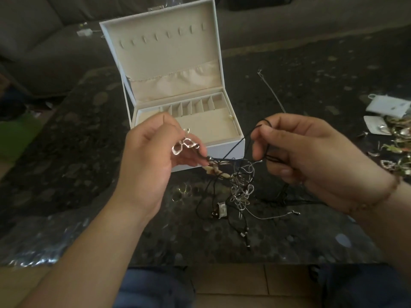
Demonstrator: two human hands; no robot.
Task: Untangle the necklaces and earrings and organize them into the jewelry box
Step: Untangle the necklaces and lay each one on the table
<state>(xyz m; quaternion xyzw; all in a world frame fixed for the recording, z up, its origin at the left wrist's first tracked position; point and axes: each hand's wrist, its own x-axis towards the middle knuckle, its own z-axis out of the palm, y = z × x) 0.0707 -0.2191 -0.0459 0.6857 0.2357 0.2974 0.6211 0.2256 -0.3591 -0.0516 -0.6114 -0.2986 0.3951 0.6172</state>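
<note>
Left hand (153, 150) at centre left, fingers curled, pinching a silver pendant (183, 146) between thumb and fingertips. Right hand (295, 150) at centre right, thumb and forefinger nipping a black cord (235, 146) that runs down to the tangle (239, 187) of silver chain and dark cords hanging between both hands over the dark tabletop (89, 152). The white box (226, 146) stands open just behind the hands, upper centre. At the right edge, loose earrings (398, 150) and cards lie on the tabletop.
</note>
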